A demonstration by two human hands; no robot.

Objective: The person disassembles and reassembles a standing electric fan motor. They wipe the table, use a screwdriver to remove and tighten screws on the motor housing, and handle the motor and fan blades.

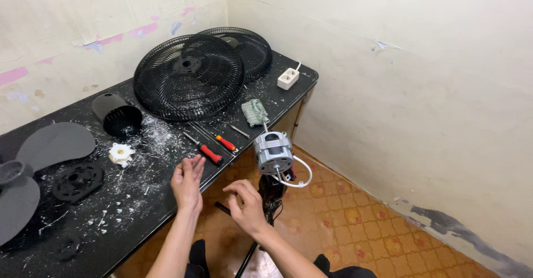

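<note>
- The fan motor (273,151) sits on a stand just off the table (166,200) edge, at 3 o'clock from the screwdrivers (211,153).
- Two fan grilles (189,78) lie at 12 o'clock, overlapping.
- The power strip (288,78) lies at 3 o'clock of them.
- The fan blade (39,161) lies at 9 o'clock.
- The left hand (187,182) is over the table edge, the right hand (246,203) at its 4 o'clock.

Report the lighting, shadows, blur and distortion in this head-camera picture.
Head view: even, soft indoor light, no harsh glare; faint shadows under the fan grilles; wide-angle bending at the table edges; left hand and right hand slightly soft, motor sharp.
</note>
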